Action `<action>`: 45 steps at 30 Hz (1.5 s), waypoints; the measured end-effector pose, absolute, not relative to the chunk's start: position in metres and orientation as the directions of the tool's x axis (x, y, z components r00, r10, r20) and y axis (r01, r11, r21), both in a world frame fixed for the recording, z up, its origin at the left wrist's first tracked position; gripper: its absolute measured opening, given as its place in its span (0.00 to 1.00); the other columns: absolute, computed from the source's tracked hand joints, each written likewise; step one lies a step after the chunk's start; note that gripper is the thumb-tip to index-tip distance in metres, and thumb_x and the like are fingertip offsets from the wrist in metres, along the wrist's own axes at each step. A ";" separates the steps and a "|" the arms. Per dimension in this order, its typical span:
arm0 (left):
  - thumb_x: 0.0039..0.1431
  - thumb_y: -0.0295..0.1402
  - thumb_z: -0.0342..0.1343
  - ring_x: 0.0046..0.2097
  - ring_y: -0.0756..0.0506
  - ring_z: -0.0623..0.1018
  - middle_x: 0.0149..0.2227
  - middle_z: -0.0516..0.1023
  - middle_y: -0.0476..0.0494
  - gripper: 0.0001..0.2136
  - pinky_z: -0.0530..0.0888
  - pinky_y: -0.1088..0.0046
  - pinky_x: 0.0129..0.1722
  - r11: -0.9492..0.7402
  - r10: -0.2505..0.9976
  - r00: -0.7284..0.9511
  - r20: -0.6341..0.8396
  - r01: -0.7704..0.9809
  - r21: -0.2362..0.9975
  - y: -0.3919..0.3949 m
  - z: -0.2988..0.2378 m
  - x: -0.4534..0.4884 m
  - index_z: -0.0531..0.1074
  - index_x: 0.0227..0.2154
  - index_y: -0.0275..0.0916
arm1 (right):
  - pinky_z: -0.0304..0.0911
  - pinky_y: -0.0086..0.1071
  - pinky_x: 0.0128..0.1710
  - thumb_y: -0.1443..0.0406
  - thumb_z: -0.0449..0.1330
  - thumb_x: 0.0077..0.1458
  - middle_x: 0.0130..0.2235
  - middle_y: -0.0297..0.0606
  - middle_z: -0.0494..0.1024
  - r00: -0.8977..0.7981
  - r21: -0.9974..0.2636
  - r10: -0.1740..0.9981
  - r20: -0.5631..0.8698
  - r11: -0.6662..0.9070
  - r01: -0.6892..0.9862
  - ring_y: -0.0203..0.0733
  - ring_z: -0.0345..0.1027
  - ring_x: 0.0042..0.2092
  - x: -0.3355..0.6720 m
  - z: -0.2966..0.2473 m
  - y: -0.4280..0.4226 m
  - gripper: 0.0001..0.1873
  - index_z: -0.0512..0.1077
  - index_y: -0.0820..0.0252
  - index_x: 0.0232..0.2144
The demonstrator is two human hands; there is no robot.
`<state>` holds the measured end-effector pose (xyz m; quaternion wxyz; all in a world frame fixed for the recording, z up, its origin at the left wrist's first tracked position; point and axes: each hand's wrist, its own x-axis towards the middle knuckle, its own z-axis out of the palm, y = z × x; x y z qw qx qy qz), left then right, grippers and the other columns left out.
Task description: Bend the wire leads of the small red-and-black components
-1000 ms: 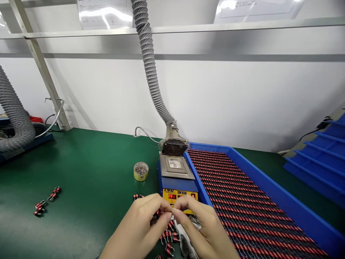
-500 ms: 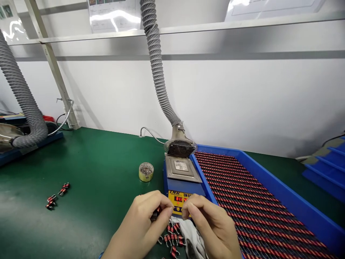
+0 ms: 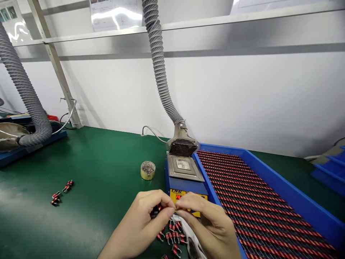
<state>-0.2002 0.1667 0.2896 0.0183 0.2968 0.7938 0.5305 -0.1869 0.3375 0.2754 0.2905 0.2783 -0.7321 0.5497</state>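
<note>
My left hand (image 3: 145,223) and my right hand (image 3: 208,225) meet low in the middle of the view, fingertips pinched together over a small red-and-black wound coil (image 3: 157,209). The left fingers hold that coil; the right fingertips pinch at its end, and what they grip is too small to name. Under the hands lies a loose heap of the same coils (image 3: 174,239) on the green mat, beside a white cloth (image 3: 192,244). Just behind the hands stands a blue solder pot (image 3: 184,176) with a red digital display.
A blue tray (image 3: 283,196) filled with rows of coils runs along the right. A grey fume hose (image 3: 161,68) hangs down to the pot. A small round tin (image 3: 148,170) sits left of the pot. Several coils (image 3: 61,192) lie at the far left. A second hose (image 3: 27,100) stands at the left.
The view has shifted slightly left and up. My hands parted a little half a second ago and have come together again over the coil.
</note>
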 end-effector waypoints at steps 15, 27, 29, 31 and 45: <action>0.62 0.23 0.46 0.25 0.51 0.68 0.23 0.70 0.46 0.09 0.60 0.75 0.25 0.536 0.551 -0.545 0.633 0.812 0.232 0.174 0.280 -0.200 0.71 0.30 0.34 | 0.57 0.26 0.21 0.56 0.48 0.65 0.17 0.28 0.60 -0.960 -0.967 -0.120 0.254 -0.012 -0.254 0.33 0.58 0.19 -0.180 0.269 0.328 0.22 0.57 0.57 0.20; 0.63 0.31 0.48 0.28 0.53 0.67 0.25 0.70 0.51 0.10 0.62 0.80 0.28 0.219 0.359 -0.818 0.451 0.543 0.811 0.175 0.285 -0.199 0.67 0.26 0.37 | 0.70 0.27 0.36 0.76 0.59 0.54 0.32 0.32 0.79 -0.605 -0.576 -0.029 0.796 0.274 -0.770 0.36 0.73 0.34 -0.187 0.268 0.328 0.14 0.75 0.53 0.37; 0.63 0.31 0.48 0.28 0.54 0.67 0.25 0.70 0.52 0.10 0.62 0.80 0.29 0.205 0.356 -0.818 0.451 0.539 0.817 0.175 0.284 -0.199 0.68 0.26 0.37 | 0.69 0.27 0.36 0.77 0.60 0.53 0.33 0.32 0.79 -0.563 -0.540 0.002 0.827 0.285 -0.792 0.36 0.73 0.34 -0.189 0.265 0.328 0.15 0.74 0.54 0.39; 0.63 0.31 0.49 0.28 0.54 0.67 0.24 0.70 0.52 0.10 0.62 0.80 0.28 0.204 0.354 -0.817 0.454 0.542 0.816 0.175 0.284 -0.198 0.68 0.26 0.37 | 0.69 0.28 0.37 0.79 0.60 0.52 0.34 0.33 0.79 -0.533 -0.511 0.009 0.846 0.298 -0.806 0.36 0.73 0.35 -0.189 0.264 0.328 0.17 0.74 0.55 0.40; 0.61 0.24 0.49 0.26 0.55 0.68 0.24 0.70 0.53 0.07 0.63 0.81 0.26 0.291 0.394 -0.647 0.653 0.761 0.580 0.179 0.280 -0.199 0.68 0.28 0.36 | 0.66 0.29 0.35 0.77 0.54 0.56 0.30 0.35 0.75 -0.546 -0.490 -0.111 0.830 0.320 -0.811 0.36 0.69 0.33 -0.184 0.266 0.333 0.11 0.71 0.58 0.36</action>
